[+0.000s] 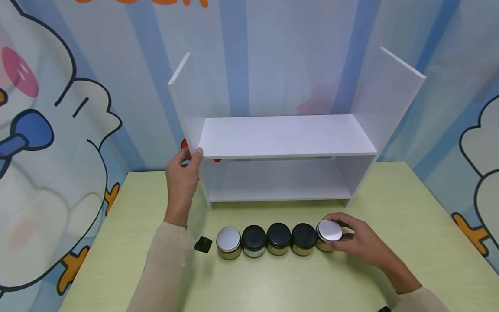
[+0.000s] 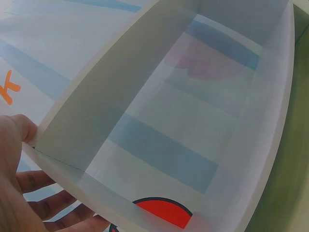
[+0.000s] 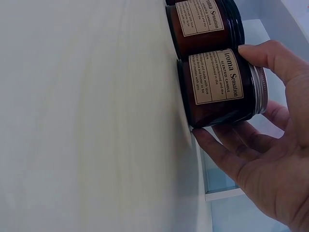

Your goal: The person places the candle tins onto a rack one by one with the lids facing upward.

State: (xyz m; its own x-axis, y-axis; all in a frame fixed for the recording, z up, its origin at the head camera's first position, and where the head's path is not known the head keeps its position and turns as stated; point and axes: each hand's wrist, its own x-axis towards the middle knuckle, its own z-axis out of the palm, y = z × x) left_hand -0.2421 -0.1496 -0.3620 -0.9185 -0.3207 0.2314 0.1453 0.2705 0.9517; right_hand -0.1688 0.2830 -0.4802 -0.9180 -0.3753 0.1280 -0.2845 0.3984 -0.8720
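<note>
My left hand (image 1: 182, 182) grips the left side panel of a white two-tier shelf (image 1: 288, 136), thumb at its front edge where the middle board joins. In the left wrist view, the fingers (image 2: 36, 181) lie along the panel's outer side. Lower right, my right hand (image 1: 366, 243) holds a silver-lidded scented candle jar (image 1: 329, 230), the rightmost of a row. Its brown glass and paper label (image 3: 217, 77) show in the right wrist view, thumb near the lid and fingers around the other side. Three black-lidded jars (image 1: 278, 236) and another silver-lidded jar (image 1: 228, 242) continue the row leftward.
The shelf stands on a pale yellow-green table (image 1: 405, 208), behind the jars. A striped blue backdrop (image 1: 273, 52) with cartoon figures rises behind it. A small black block (image 1: 203, 244) shows at the left wrist.
</note>
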